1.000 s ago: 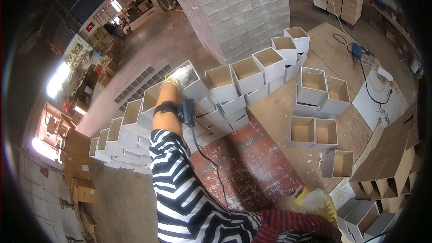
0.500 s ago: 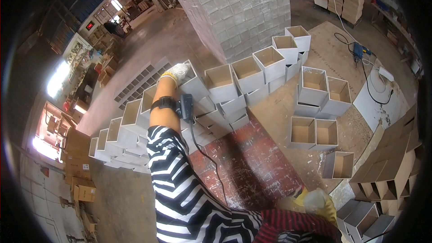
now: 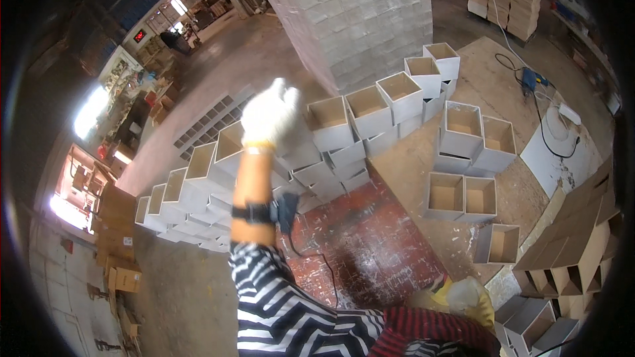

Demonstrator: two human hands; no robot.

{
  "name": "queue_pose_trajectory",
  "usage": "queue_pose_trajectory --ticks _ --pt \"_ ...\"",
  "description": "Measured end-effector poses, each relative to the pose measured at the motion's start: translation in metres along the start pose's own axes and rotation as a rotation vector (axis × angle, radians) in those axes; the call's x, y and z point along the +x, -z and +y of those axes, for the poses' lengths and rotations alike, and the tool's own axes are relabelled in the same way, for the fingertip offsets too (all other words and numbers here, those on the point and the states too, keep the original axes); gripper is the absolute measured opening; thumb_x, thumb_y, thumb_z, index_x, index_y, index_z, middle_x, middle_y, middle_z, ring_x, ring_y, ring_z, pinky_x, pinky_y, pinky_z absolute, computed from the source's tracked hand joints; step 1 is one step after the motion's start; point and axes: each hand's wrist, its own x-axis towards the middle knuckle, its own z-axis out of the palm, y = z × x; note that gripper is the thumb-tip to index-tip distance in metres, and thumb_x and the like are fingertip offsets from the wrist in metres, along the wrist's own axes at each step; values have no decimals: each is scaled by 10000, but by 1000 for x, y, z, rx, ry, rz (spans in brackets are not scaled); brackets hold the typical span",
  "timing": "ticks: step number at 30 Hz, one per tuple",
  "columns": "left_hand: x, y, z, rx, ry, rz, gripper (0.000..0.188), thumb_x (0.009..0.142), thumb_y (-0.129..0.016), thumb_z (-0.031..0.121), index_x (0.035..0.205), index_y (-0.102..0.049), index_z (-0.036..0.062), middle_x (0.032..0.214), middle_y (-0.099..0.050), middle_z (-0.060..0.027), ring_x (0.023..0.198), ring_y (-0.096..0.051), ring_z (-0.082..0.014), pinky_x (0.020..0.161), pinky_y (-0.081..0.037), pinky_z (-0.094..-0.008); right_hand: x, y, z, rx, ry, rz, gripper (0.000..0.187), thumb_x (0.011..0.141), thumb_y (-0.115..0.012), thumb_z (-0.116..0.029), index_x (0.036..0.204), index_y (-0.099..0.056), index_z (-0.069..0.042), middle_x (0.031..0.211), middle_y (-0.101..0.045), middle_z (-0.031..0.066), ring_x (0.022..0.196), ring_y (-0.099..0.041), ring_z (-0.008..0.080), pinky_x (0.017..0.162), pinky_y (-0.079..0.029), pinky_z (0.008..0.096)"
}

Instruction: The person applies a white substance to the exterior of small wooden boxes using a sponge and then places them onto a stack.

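Observation:
My left hand, in a white knit glove with a yellow cuff, is raised over the row of open-topped white boxes. The back of the glove faces me and the fingers curl out of sight, so their grip is unclear. Behind it, a white box is partly covered by the glove. A black device with a cable is strapped to that wrist. At the lower right my right hand is close to my body in a yellow and whitish glove. Its fingers are hidden; I cannot tell what it holds.
Stacked white boxes curve across the floor around a scuffed red board. More boxes stand at right. Behind rises a plastic-wrapped pallet stack. A blue power tool with a cord lies far right. Brown cartons fill the near right.
My left hand has come up and toward me, off the top edge of the box it was touching. The view has shifted slightly. My right hand stays in place.

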Motion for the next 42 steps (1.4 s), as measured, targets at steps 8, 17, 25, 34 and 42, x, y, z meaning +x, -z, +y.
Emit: queue_pose_trajectory --ticks 8,17,25,34,42 --pt "-146 -58 117 -444 -256 -282 462 879 -556 407 1250 -579 133 1099 -640 -156 980 -630 -331 869 -486 -398 -1 -5 62 242 123 -59 701 630 -666 28 1300 -487 -72 1181 -577 123 1117 -557 244 976 -433 341" --pt "-202 -111 194 -622 -377 -645 426 894 -560 342 1222 -585 71 1170 -611 -175 1067 -592 -329 920 -460 -382 -89 18 -46 -101 -164 303 742 705 -760 -172 1370 -438 -113 1264 -522 198 1199 -478 335 1043 -363 365" --pt "-235 -154 284 -850 -589 -748 419 902 -551 321 1227 -579 57 1196 -601 -175 1127 -563 -321 963 -434 -363 -156 26 -45 270 -319 441 735 708 -795 -209 1343 -457 -56 1294 -509 181 1224 -473 304 1036 -373 363" --pt "-274 -126 402 -777 -958 -623 419 875 -604 291 1223 -586 58 1098 -642 -194 1002 -634 -316 871 -491 -370 -216 4 -2 211 -460 671 731 713 -798 -193 1344 -452 -64 1273 -508 196 1180 -500 316 1017 -395 369" --pt "-347 12 440 -1284 -1124 -677 378 844 -622 146 1194 -594 7 1090 -657 -167 998 -634 -322 885 -489 -366 -294 -17 57 329 -306 766 671 728 -761 -136 1334 -474 -127 1254 -524 179 1172 -490 332 999 -402 382"
